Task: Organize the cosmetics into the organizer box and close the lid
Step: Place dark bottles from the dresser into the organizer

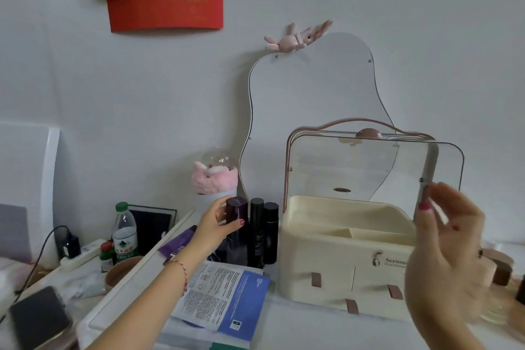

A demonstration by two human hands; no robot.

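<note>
A cream organizer box [335, 261] stands on the white table, its clear lid [369, 167] raised upright. My right hand [446, 239] holds the lid's lower right edge between thumb and fingers. Left of the box stand three dark cosmetic bottles. My left hand [218, 224] grips the cap of the dark purple bottle [237, 231], the leftmost one. Beside it are a black bottle [257, 233] and a shorter black bottle [270, 233]. The box's upper compartments look empty.
A wavy mirror [309, 99] leans on the wall behind the box. Printed leaflets [227, 295] and a purple sachet [177, 244] lie in front of the bottles. Brown jars [500, 267] sit at the far right. A water bottle [125, 233], power strip and phone [39, 318] are at the left.
</note>
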